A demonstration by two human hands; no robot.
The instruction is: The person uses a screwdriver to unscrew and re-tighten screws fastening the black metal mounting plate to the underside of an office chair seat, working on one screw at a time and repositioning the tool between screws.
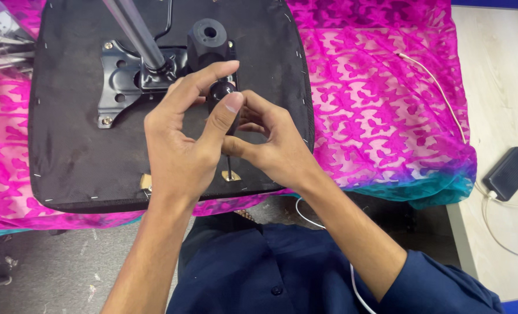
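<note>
Left hand (180, 148): grip closed on black round-topped screwdriver handle (221, 92), shaft upright on brass fitting (231, 175) at near edge of upturned black fabric chair seat (73, 145). Right hand (273, 142): fingers curled steadying handle. Black metal mounting plate (116, 81) appears bolted; this fitting seemingly unfinished.

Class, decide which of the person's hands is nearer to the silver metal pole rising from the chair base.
Left. The left hand lies just below the silver metal pole; the right hand sits farther to the pole's right, beyond the screwdriver.
</note>
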